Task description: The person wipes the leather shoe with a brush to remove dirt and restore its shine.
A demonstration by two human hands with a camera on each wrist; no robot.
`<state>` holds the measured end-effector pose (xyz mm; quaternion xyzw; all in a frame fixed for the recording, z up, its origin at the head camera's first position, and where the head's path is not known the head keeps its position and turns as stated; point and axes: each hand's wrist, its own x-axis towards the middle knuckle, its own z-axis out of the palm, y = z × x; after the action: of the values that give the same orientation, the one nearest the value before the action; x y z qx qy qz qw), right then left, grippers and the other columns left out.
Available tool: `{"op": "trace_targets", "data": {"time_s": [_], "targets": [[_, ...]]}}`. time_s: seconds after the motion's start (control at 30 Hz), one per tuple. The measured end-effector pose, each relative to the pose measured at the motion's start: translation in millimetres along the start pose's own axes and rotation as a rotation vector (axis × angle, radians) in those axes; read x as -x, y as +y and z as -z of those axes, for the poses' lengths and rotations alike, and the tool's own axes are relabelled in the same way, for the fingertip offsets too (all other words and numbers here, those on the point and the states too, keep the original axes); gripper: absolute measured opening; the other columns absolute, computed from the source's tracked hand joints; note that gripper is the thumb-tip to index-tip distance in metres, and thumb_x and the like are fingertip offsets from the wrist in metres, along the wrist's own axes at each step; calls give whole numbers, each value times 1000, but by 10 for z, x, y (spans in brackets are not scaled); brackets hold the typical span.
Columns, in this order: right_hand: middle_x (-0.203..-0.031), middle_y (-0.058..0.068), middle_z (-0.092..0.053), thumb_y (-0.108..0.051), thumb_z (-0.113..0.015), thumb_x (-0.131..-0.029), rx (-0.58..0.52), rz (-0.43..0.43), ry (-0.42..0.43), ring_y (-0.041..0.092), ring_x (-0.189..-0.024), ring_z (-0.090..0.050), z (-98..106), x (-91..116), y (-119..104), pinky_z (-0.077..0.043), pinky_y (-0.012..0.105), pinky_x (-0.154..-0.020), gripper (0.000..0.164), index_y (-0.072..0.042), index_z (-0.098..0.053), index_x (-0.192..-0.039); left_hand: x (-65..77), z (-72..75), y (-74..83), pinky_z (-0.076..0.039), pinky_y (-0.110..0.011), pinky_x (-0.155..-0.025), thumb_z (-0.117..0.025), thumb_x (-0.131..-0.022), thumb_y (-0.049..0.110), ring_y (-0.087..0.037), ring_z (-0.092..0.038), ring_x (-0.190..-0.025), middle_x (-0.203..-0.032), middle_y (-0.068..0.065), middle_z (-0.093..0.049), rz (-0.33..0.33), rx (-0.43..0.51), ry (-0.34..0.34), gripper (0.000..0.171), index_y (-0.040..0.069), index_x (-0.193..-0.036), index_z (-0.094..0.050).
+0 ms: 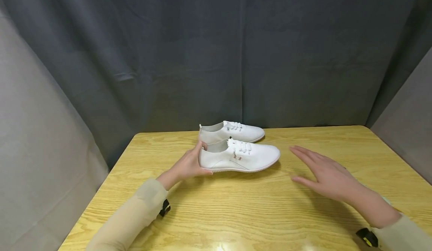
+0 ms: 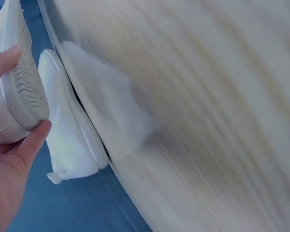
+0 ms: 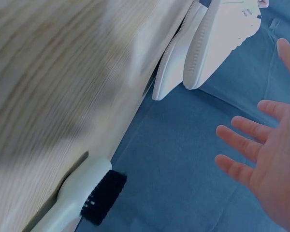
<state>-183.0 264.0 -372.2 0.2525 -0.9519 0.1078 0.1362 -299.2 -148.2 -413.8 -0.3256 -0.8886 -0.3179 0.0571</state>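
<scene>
Two white lace-up shoes lie toes to the right, one behind the other. My left hand (image 1: 189, 164) grips the nearer shoe (image 1: 258, 157) round its heel, fingers behind and thumb along the sole's edge. In the left wrist view the ridged sole (image 2: 28, 79) shows, and this shoe is raised off the tabletop. Behind it, the other shoe (image 1: 251, 132) stands on the table, partly covered by the first. Right of the toe, my right hand (image 1: 329, 176) hovers with fingers spread, holding nothing and apart from the shoe.
A brush (image 3: 84, 186) with a pale handle and black bristles lies on the wooden table (image 1: 216, 209); in the head view my right forearm mostly hides it. Dark grey cloth (image 1: 189, 56) hangs behind the table's far edge, with lighter panels (image 1: 37, 142) at both sides.
</scene>
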Motion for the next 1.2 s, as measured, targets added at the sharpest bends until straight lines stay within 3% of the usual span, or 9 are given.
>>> {"op": "trace_targets", "data": {"time_s": [0.43,0.73,1.2], "targets": [[-145,13,-42,-44,-72,-86,9,23,81,39,-123,-47,38,268,61,-41,58,-91,82,-20,-32,-152,180,-70,311,-47,-30,-69,-92,-64,26,-15,-55,-78,-91,-5,-58,-43,6,-31,75,14,-115,-39],[-144,8,-44,-44,-75,-83,6,3,88,34,-120,-49,29,406,60,-41,58,-87,83,-24,-33,-151,236,-184,403,-47,-27,-67,-91,-67,26,-14,-55,-78,-92,-2,-57,-35,5,-129,71,14,-114,-39],[-141,6,-46,-42,-76,-83,3,7,85,31,-120,-49,11,496,49,-43,59,-84,79,-25,-37,-150,259,-286,397,-46,-26,-72,-90,-68,29,-13,-54,-82,-101,-1,-55,-84,-73,-193,72,16,-114,-37]]}}
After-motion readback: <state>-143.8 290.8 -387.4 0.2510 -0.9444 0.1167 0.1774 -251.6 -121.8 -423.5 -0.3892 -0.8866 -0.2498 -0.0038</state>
